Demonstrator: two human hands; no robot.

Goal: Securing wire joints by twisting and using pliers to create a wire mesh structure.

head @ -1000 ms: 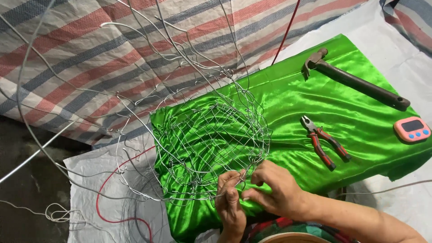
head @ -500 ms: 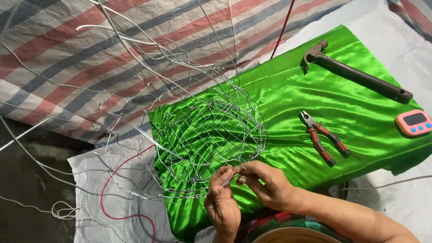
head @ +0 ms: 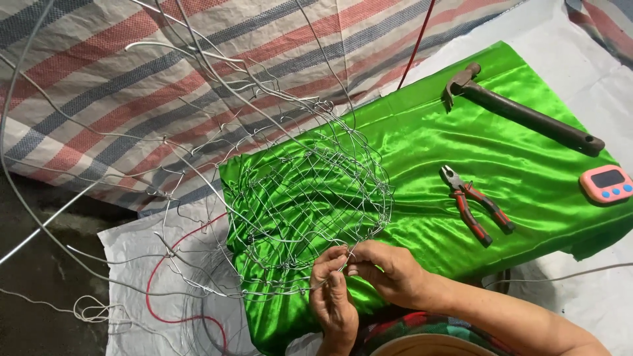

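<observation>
Wire mesh basket [head: 310,191] lies just beyond both hands, apparently pinching its rim

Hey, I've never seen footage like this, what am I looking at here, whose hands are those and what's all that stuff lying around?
This is one picture from a camera worn on a person's head, looking down at their own bare hands. The left hand and right hand both pinch strands at the near edge of a round wire mesh basket. It rests on a shiny green cloth. On the cloth lie a hammer, red-handled pliers and a small pink timer. Loose wire trails to the left, over a striped tarp.
</observation>
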